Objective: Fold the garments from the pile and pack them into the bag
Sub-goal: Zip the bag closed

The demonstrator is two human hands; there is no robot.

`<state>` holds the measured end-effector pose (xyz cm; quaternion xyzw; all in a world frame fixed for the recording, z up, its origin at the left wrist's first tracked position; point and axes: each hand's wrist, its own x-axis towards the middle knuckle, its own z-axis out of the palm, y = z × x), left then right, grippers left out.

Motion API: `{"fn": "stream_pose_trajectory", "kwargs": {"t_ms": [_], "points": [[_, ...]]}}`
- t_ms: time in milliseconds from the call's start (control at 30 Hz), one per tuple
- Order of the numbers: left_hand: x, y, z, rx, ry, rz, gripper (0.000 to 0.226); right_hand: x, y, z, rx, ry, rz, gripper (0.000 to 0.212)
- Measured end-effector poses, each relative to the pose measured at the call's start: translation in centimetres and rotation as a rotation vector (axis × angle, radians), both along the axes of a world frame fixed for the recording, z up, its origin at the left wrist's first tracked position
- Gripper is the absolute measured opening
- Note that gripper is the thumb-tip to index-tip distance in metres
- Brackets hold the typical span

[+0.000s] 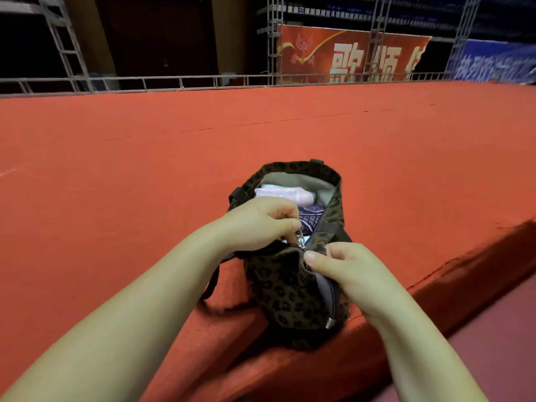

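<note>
I see a wide red-covered platform (145, 169) filling most of the head view; its near edge runs diagonally at lower right. Beyond its far edge stands a metal truss railing (179, 82), with a red banner (348, 53) and a blue banner (493, 62) behind it.

The leopard-print bag (285, 288) stands on the platform near that front edge, its mouth facing up and partly open at the far end. Its grey lining (298, 181) shows inside the far wall. A dark strap (213, 281) hangs down the bag's left side onto the red cover.

Inside the bag I see two garments: a pale pink folded garment (282, 194) at the far end, and just nearer to me a dark purple patterned garment (311, 217).

My left hand (261, 220) is at the bag's left rim; its fingers are curled and pinch the metal zipper pull (298, 237) at the middle of the opening. My right hand (348, 274) grips the near end of the bag just beside the zipper, thumb (314, 259) pressed on the fabric, fingers curled round the edge.
</note>
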<state>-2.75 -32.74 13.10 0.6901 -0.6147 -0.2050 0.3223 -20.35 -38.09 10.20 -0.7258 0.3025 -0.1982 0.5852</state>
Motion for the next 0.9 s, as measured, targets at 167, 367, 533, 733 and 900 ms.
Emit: {"fn": "stream_pose_trajectory", "kwargs": {"t_ms": [167,367,533,733,900], "points": [[0.4,-2.0,1.1,-0.095,-0.147,0.106,0.017,-0.2,0.1,-0.5,0.312,-0.256,0.034,0.051],[1.7,-4.0,2.2,-0.008,-0.304,0.093,0.020,-1.7,-0.5,-1.2,0.333,-0.179,0.111,0.021],[2.2,-4.6,2.1,0.176,-0.240,0.045,0.016,-1.1,-2.6,1.6,-0.056,0.159,0.086,0.067],[3.2,-5.1,1.2,0.338,-0.172,-0.031,0.022,2.8,-4.3,0.7,-0.171,0.293,0.043,0.055],[4.0,-5.5,1.7,0.187,-0.163,-0.001,0.020,3.4,-3.4,-0.2,0.172,-0.127,-0.001,0.051]]}}
